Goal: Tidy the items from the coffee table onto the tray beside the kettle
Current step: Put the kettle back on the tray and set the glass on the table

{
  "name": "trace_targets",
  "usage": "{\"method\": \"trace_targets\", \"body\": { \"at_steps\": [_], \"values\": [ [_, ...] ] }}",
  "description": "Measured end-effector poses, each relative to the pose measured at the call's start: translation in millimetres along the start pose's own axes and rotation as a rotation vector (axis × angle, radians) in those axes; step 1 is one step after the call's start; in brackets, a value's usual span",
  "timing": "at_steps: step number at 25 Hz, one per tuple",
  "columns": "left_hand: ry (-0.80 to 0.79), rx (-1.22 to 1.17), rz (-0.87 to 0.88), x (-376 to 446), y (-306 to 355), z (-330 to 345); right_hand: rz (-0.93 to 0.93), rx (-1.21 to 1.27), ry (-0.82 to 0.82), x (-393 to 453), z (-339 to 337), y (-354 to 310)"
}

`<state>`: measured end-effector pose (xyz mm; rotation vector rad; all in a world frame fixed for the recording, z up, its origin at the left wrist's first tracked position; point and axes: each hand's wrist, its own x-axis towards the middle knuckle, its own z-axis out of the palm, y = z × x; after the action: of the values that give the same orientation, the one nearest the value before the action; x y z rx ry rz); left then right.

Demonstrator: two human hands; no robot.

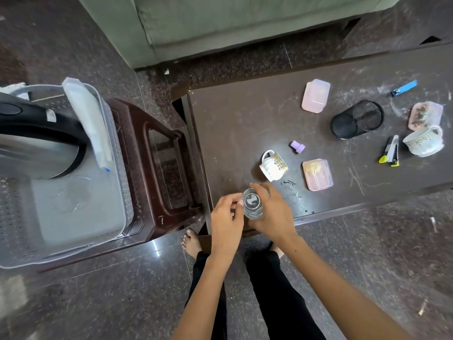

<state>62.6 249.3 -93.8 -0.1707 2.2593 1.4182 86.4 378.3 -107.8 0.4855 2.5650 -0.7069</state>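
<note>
Right hand [270, 212] wrapped round small clear drinking glass [252, 204] at near tabletop [235, 123] edge; left hand [226, 214] pinching its rim. Best kept upright, carried left to grey perforated tray [22, 217].

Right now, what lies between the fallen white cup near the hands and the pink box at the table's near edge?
In the head view, only bare table separates the white cup from the pink box.

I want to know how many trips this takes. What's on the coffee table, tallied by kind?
Cups: 2
Lidded boxes: 3
Glass, held by both hands: 1
Mesh pen holder: 1
Staplers: 1
Nail clipper: 1
Purple cap: 1
Total: 10
</note>
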Motion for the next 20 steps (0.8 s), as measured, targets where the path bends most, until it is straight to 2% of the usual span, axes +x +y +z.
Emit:
{"method": "trace_targets", "body": {
  "at_steps": [5, 10, 20],
  "values": [
    [-0.077, 0.031, 0.064, 0, 11, 1, 0.041, 0.093, 0.074, -23, -25, 9],
    [-0.216, 0.029, 0.166, -7, 59, 36, 0.109, 0.139, 0.193, -62, -83, 41],
    [-0.281, -0.016, 0.219, 1, 165, 208, 0.300, 0.185, 0.320, -54, -196, 180]
  ]
}}
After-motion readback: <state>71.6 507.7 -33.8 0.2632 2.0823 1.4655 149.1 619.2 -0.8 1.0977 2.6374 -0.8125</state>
